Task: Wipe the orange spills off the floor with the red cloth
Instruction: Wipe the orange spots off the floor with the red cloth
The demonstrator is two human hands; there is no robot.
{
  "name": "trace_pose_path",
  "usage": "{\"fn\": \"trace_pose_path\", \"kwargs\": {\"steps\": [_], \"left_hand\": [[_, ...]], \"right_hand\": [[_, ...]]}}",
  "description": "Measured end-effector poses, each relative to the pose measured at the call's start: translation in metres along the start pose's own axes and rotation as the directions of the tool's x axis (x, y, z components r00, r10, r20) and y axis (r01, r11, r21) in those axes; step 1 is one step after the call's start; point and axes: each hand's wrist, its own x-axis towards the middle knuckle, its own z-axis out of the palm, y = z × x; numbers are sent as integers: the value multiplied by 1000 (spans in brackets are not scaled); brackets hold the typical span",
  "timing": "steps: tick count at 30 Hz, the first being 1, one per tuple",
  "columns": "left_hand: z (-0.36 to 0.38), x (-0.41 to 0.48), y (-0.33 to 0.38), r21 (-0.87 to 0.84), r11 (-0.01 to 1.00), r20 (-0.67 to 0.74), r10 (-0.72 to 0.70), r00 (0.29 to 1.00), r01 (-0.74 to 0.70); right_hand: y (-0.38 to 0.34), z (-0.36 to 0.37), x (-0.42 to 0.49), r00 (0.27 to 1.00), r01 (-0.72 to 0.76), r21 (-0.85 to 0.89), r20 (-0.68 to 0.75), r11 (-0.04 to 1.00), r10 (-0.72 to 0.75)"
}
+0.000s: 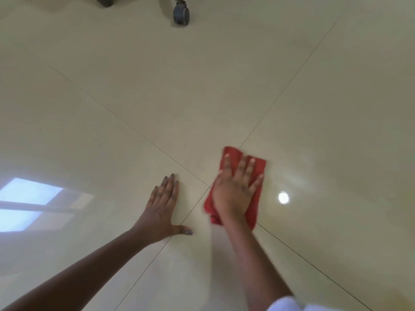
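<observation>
Red cloth (251,212) lies on the floor (202,86) by the tile-joint crossing (207,185), long side pointing away from the person, right hand (233,189) pressing flat on it, fingers straight. Left hand (160,209) is flat on tile beside it. No orange visible.

Bright, glossy floor (202,86) glare — right hand (233,189) blurred.

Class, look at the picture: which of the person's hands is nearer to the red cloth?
Right. The right hand presses flat on the cloth; the left hand rests flat on the floor to its left, apart.
</observation>
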Motion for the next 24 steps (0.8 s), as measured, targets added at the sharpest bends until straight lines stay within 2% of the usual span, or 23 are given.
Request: {"fn": "trace_pose_path", "kwargs": {"steps": [1, 3, 4, 5, 7, 9, 10, 13, 17, 19, 22, 24], "left_hand": [[-1, -1, -3, 8, 1000, 5, 4, 1000, -4], [-3, -2, -6, -1, 1000, 5, -5, 1000, 5], [-3, -2, -5, -10, 1000, -1, -6, 1000, 6], [-3, -2, -4, -23, 1000, -10, -7, 1000, 7], [-2, -2, 5, -33, 999, -12, 37, 999, -37], [2, 0, 21, -9, 990, 6, 143, 990, -143], [4, 3, 31, 10, 979, 22, 203, 979, -204], [16, 9, 67, 78, 931, 77, 352, 933, -357], [28, 15, 112, 135, 884, 116, 435, 893, -448], [36, 15, 131, 167, 848, 137, 486, 863, -504], [50, 14, 168, 172, 801, 197, 543, 816, -574], [56, 17, 192, 184, 783, 199, 562, 803, -594]], "right_hand": [[-16, 3, -17, 991, 130, 19, 33, 991, -130], [-29, 4, -24, 908, 409, -5, 105, 913, -406], [-25, -1, -12, 882, 453, 2, 146, 891, -449], [-17, -6, 0, 894, 416, 8, 182, 909, -411], [13, -11, 8, 976, 154, 1, 158, 988, -153], [44, -14, -12, 992, -95, 12, 84, 995, 94], [58, -17, -28, 985, -169, 31, 46, 985, 167], [90, -23, -69, 963, -266, 81, -13, 961, 268], [116, -29, -101, 928, -371, 14, 18, 928, 371], [132, -30, -125, 920, -391, -17, -13, 920, 391], [179, -40, -173, 888, -458, -39, 20, 888, 459], [227, -51, -186, 852, -524, -18, -14, 851, 524]]}}
